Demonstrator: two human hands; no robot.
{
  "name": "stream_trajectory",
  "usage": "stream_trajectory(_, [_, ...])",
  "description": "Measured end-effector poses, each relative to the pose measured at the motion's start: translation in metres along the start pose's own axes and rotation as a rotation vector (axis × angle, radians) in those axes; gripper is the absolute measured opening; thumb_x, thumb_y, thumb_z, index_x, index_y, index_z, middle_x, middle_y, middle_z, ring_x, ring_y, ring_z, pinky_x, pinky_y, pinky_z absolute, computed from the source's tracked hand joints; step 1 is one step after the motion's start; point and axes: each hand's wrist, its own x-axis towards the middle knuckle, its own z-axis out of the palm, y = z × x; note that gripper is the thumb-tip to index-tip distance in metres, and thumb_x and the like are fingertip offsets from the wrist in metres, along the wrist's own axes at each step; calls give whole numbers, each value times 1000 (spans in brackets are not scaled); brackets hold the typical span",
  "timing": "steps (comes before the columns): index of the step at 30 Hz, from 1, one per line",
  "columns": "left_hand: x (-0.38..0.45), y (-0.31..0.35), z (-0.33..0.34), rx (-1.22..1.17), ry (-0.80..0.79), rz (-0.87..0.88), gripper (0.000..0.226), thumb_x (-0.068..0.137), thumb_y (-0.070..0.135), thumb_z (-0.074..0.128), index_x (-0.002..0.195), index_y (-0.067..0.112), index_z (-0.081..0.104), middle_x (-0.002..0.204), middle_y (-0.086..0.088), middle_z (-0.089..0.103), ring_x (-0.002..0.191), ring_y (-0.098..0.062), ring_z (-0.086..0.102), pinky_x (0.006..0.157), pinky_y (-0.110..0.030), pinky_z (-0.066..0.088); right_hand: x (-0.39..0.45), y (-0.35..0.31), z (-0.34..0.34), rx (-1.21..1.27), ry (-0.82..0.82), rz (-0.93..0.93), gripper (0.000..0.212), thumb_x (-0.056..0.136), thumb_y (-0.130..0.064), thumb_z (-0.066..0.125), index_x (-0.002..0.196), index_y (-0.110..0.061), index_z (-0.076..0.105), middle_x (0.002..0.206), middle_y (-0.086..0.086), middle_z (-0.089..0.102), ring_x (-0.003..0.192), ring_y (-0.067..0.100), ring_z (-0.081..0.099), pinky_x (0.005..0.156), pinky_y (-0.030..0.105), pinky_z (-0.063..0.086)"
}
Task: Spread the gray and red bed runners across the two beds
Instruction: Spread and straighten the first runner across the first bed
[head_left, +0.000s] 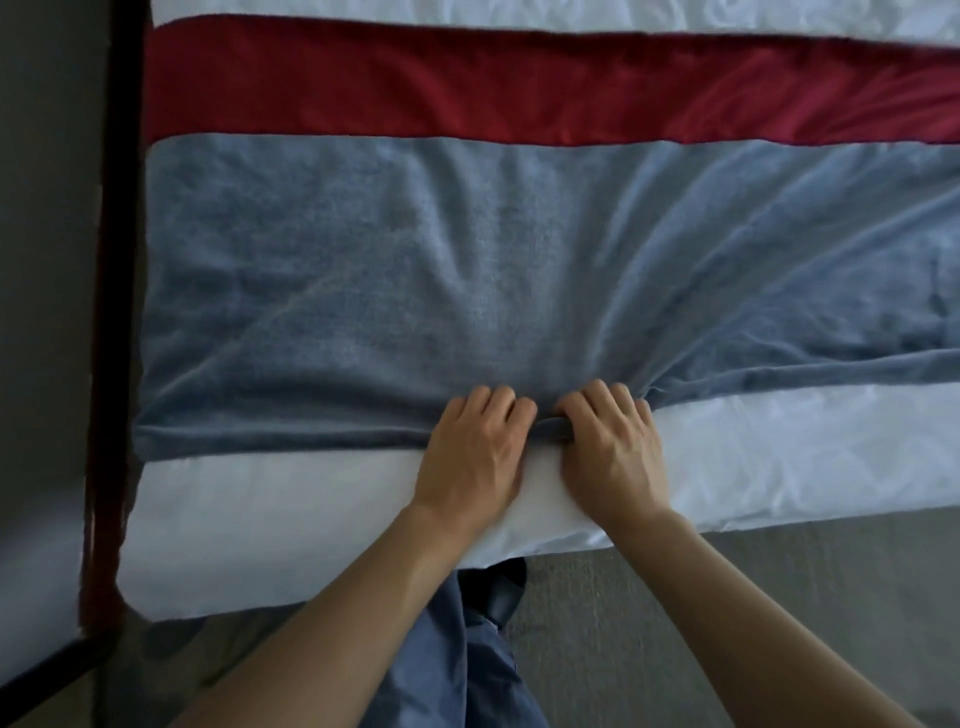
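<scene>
A wide gray bed runner (467, 260) lies across the white bed (779, 457), with creases fanning out from its near edge. Beyond it, touching its far edge, a red bed runner (467, 83) stretches flat from left to right. My left hand (475, 447) and my right hand (610, 444) sit side by side at the middle of the gray runner's near edge. The fingers of both hands are curled over that edge and pinch the fabric. To the right of my hands the gray edge bunches and lifts farther from me.
A dark strip (117, 260) runs along the bed's left side, with gray floor (47, 260) beyond it. Carpet (779, 597) lies in front of the bed. My blue trouser leg and dark shoe (493, 613) stand at the bed's near edge.
</scene>
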Motion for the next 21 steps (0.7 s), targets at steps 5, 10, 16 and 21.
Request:
stream_trajectory(5, [19, -2, -9, -85, -50, 28, 11, 83, 17, 63, 88, 19, 53, 83, 1, 52, 77, -19, 48, 71, -32, 43, 20, 5, -18, 13, -125, -36, 21, 68, -4, 68, 85, -14, 63, 86, 1, 57, 77, 26, 53, 67, 40, 43])
stream_trajectory(10, [53, 3, -15, -116, -36, 79, 16, 78, 11, 64, 88, 18, 55, 82, 0, 53, 74, -20, 50, 68, -32, 45, 45, 24, -27, -65, -73, 75, 33, 59, 3, 72, 86, -13, 61, 85, 3, 56, 79, 27, 53, 70, 38, 43])
stream_trajectory(16, [79, 41, 9, -102, -52, 144, 21, 75, 3, 60, 90, 16, 55, 82, -2, 52, 74, -23, 49, 66, -35, 43, 35, 94, -47, -200, -2, 215, 39, 53, 5, 70, 88, -9, 59, 92, 10, 55, 83, 34, 50, 72, 43, 40])
stream_trajectory(21, [100, 92, 32, -67, -55, 182, 23, 77, -1, 52, 95, 14, 54, 86, -4, 51, 75, -23, 47, 66, -35, 42, 20, 163, -62, -219, 23, 283, 38, 56, 10, 68, 88, -8, 61, 90, 9, 56, 83, 34, 51, 70, 44, 41])
